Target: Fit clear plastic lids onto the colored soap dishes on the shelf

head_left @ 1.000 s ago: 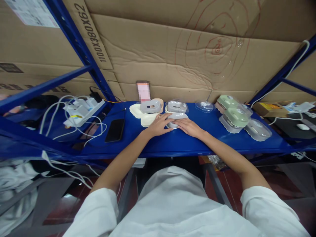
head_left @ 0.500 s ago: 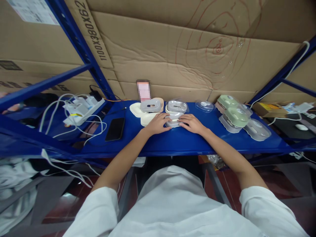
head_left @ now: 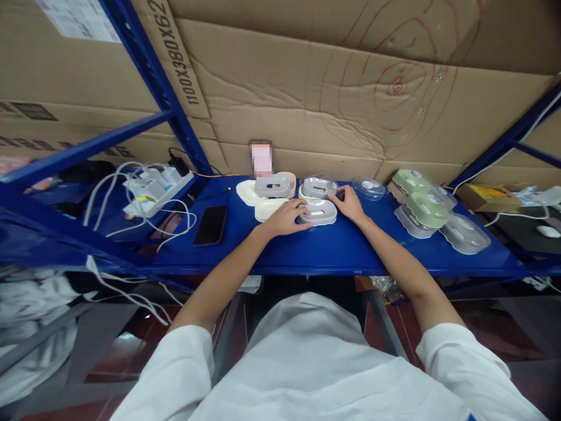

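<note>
A grey oval soap box (head_left: 322, 211) with a slot in its top rests on the blue shelf. The thumb and fingers of my left hand (head_left: 283, 218) curve around its left end. Behind it lies a second grey slotted piece (head_left: 316, 187), with clear plastic behind it and a cream base under it. My right hand (head_left: 350, 204) has its fingertips closed on that rear piece's right end. Left of these, a grey slotted insert (head_left: 272, 186) sits over cream (head_left: 248, 193) and peach parts. Another cream part (head_left: 267, 209) lies partly behind my left hand.
Green and grey soap boxes (head_left: 425, 207) are stacked at the right, near a clear cover (head_left: 369, 188). A black phone (head_left: 211, 225) lies at the left, beside a cabled power strip (head_left: 158, 190). Another phone (head_left: 262, 158) leans on the cardboard. Blue posts (head_left: 144, 64) bound the shelf.
My right hand has left the front grey soap box and moved back to the rear grey piece. My left hand stays at the front box. The view has shifted slightly.
</note>
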`<control>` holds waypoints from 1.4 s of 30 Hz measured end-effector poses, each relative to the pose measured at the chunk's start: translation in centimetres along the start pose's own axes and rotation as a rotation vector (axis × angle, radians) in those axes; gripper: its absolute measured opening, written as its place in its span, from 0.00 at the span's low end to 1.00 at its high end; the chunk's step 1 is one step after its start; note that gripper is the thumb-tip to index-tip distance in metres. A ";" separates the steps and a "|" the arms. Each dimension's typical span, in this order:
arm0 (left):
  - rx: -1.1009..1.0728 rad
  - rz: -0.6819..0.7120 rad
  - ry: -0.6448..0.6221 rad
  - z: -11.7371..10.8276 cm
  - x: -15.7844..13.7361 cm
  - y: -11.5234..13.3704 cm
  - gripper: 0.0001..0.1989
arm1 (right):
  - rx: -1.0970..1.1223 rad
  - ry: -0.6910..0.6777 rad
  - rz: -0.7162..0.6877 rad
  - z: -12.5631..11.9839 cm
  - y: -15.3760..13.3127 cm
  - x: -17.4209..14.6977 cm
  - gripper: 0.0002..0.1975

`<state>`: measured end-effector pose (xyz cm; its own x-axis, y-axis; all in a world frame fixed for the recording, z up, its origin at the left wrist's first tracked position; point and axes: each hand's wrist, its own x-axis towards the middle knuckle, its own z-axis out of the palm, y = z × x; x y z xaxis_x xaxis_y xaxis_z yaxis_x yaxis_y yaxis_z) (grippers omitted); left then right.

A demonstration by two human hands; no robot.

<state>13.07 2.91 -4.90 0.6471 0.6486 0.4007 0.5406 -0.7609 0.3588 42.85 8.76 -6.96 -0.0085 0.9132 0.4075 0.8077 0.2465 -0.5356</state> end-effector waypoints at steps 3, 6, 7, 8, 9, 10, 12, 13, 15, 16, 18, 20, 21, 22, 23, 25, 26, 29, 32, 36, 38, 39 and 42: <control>-0.023 0.000 0.002 0.0 0.1 -0.2 0.19 | 0.016 0.009 0.009 -0.3 0.3 0.0 0.26; -0.042 0.000 0.004 0.1 0.0 -0.4 0.19 | 0.025 0.024 0.032 -0.5 0.5 -0.1 0.25; -0.048 0.000 0.006 0.2 0.0 -0.4 0.18 | 0.026 0.029 0.040 -0.6 0.6 -0.1 0.25; -0.053 -0.001 0.008 0.2 0.0 -0.5 0.18 | 0.026 0.032 0.047 -0.6 0.6 -0.2 0.27; -0.059 -0.002 0.010 0.2 0.0 -0.5 0.19 | 0.024 0.033 0.054 -0.6 0.6 -0.2 0.29; -0.064 -0.003 0.012 0.3 -0.1 -0.5 0.19 | 0.022 0.033 0.060 -0.6 0.6 -0.1 0.31; -0.071 -0.004 0.011 0.2 -0.1 -0.5 0.19 | 0.034 0.035 0.063 -0.6 0.5 0.0 0.36; -0.075 -0.006 0.007 0.2 -0.1 -0.5 0.19 | 0.048 0.038 0.058 -0.7 0.5 0.1 0.37; -0.087 -0.009 -0.003 0.0 -0.1 -0.4 0.20 | 0.082 0.050 0.047 -1.3 0.3 0.3 0.36; -0.096 -0.012 -0.004 -0.2 -0.1 -0.4 0.22 | 0.100 0.053 0.030 -1.8 0.3 0.3 0.35; -0.119 -0.015 0.006 -0.5 -0.1 -0.5 0.28 | 0.136 0.040 -0.069 -3.0 -0.1 -0.1 0.33; -0.133 -0.022 0.034 -0.7 0.0 -0.7 0.34 | 0.182 -0.011 -0.251 -4.1 -0.8 -0.8 0.30; -0.135 -0.028 0.047 -0.8 0.0 -0.9 0.37 | 0.205 -0.049 -0.351 -4.5 -1.3 -1.3 0.28; -0.137 -0.036 0.060 -0.9 0.0 -1.1 0.39 | 0.224 -0.093 -0.439 -4.7 -1.9 -1.8 0.26; -0.141 -0.046 0.072 -1.0 0.0 -1.3 0.42 | 0.235 -0.138 -0.506 -4.7 -2.5 -2.4 0.24; -0.154 -0.063 0.086 -1.0 -0.1 -1.8 0.45 | 0.235 -0.232 -0.598 -4.2 -3.6 -3.2 0.22; -0.157 -0.067 0.086 -1.0 -0.1 -1.9 0.46 | 0.223 -0.274 -0.625 -3.9 -4.0 -3.5 0.23; -0.145 -0.058 0.049 -0.9 -0.2 -2.2 0.42 | 0.161 -0.347 -0.635 -3.2 -4.4 -3.9 0.24; -0.135 -0.033 0.014 -0.7 -0.3 -2.1 0.37 | 0.120 -0.347 -0.596 -3.4 -4.2 -3.7 0.25; -0.141 -0.017 0.046 -0.5 -0.3 -1.8 0.34 | 0.142 -0.367 -0.533 -4.2 -4.2 -3.6 0.31; -0.141 -0.024 0.058 -0.5 -0.3 -1.7 0.32 | 0.141 -0.385 -0.496 -4.4 -4.2 -3.6 0.36; -0.139 -0.027 0.059 -0.5 -0.2 -1.6 0.32 | 0.135 -0.393 -0.480 -4.5 -4.2 -3.7 0.38; -0.136 -0.033 0.056 -0.3 -0.2 -1.6 0.32 | 0.103 -0.417 -0.455 -4.4 -3.9 -3.6 0.39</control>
<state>11.94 3.95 -5.31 0.5969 0.6763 0.4317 0.4812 -0.7323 0.4819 42.36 3.04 -3.08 -0.5846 0.7538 0.3000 0.6078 0.6519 -0.4534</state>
